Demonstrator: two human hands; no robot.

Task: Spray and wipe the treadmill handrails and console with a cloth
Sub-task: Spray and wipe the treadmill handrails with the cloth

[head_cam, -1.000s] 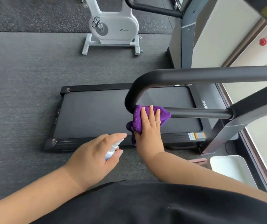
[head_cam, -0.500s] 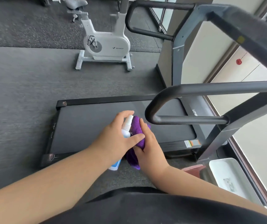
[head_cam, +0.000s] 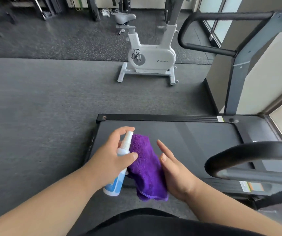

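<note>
Left hand (head_cam: 109, 157), just left of the frame's centre, grips a white and blue spray bottle (head_cam: 119, 166): the thumb curls across the bottle's front, the forefinger arches over the white nozzle, and the bottle tilts with its nozzle toward the upper right and its base toward the lower left. The nozzle sits right against the upper edge of a purple cloth (head_cam: 147, 169), which lies draped over the palm side of the right hand (head_cam: 176, 174). That hand is spread flat, its fingers straight and pointing to the upper left, the thumb lying beside the cloth's right edge; the cloth hangs down past the heel of the palm toward the lower centre of the frame. The left thumb tip touches the cloth's left side. Both forearms enter from the bottom corners and meet near the middle.

Beneath the hands lies the dark belt of a treadmill (head_cam: 188, 133), running across the centre to the right edge. A black curved handrail (head_cam: 239, 154) loops through the lower right, near the right hand but apart from it. A second handrail (head_cam: 205, 16) arches across the upper right on a grey upright. A white exercise bike (head_cam: 150, 57) stands on the grey floor (head_cam: 34, 99) in the upper middle.
</note>
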